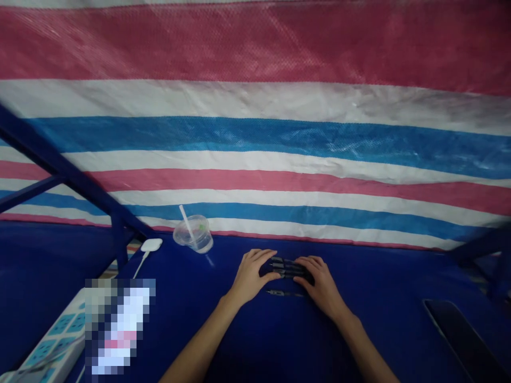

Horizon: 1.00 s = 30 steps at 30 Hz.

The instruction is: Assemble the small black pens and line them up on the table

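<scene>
Grip of left hand (pixel 253 276) and right hand (pixel 321 284) closed on black pens (pixel 287 267), one loose pen (pixel 285 293) just below.

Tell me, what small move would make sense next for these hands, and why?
Probably the right hand should slide the loose black pen up to the bunch of black pens. That pen lies apart from the bunch on the blue tabletop, just below it, and the left hand is already on the bunch.

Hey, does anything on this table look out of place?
One black pen lies on its own on the blue table, apart from the bunch of pens between the left hand and right hand, so it looks stray.
</scene>
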Tool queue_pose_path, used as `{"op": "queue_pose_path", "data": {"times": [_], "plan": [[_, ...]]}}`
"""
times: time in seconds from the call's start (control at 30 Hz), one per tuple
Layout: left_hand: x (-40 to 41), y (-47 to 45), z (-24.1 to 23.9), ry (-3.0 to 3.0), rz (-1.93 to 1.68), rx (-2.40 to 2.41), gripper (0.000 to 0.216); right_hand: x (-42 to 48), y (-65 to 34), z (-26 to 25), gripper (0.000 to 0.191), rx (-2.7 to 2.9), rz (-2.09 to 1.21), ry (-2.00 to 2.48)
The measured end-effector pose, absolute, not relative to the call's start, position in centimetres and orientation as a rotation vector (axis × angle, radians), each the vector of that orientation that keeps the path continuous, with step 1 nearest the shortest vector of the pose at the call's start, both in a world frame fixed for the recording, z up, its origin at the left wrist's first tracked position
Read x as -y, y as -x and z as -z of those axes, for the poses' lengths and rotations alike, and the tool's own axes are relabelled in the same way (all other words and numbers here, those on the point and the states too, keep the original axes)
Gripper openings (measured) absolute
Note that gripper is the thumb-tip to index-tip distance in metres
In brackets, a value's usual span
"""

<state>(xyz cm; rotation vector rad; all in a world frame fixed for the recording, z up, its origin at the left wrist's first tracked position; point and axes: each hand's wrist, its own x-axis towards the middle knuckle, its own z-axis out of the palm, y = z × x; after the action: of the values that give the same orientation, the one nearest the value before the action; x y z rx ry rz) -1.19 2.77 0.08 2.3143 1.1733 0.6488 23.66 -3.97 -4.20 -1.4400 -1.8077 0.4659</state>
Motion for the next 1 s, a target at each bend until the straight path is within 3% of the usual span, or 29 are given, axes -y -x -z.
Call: {"op": "queue_pose_path", "data": {"times": [0.07, 0.2, 0.5, 0.73, 1.0], "plan": [[-2.8, 1.2, 0.1, -2.349, -0.602, -1.12, 0.063, 3.9, -23.7, 4.3, 0.032, 1.789, -0.456, 1.436], [-2.8, 1.1, 0.5, -2.395, -0.551, -1.075, 0.058, 4.1, -23.7, 4.5, 0.032, 1.754, -0.45, 1.431], [-2.1, 0.4, 0.5, -2.476, -0.505, -0.995, 0.05, 4.3, -24.8, 4.8, 0.057, 1.351, -0.709, 1.422], [-2.2, 0.2, 0.3, -2.495, -0.519, -0.98, 0.05, 3.9, -23.8, 5.3, 0.062, 1.186, -0.962, 1.29], [-1.8, 0.2, 0.2, -2.512, -0.532, -0.957, 0.05, 3.9, -24.2, 5.5, 0.059, 1.203, -0.892, 1.257]]}}
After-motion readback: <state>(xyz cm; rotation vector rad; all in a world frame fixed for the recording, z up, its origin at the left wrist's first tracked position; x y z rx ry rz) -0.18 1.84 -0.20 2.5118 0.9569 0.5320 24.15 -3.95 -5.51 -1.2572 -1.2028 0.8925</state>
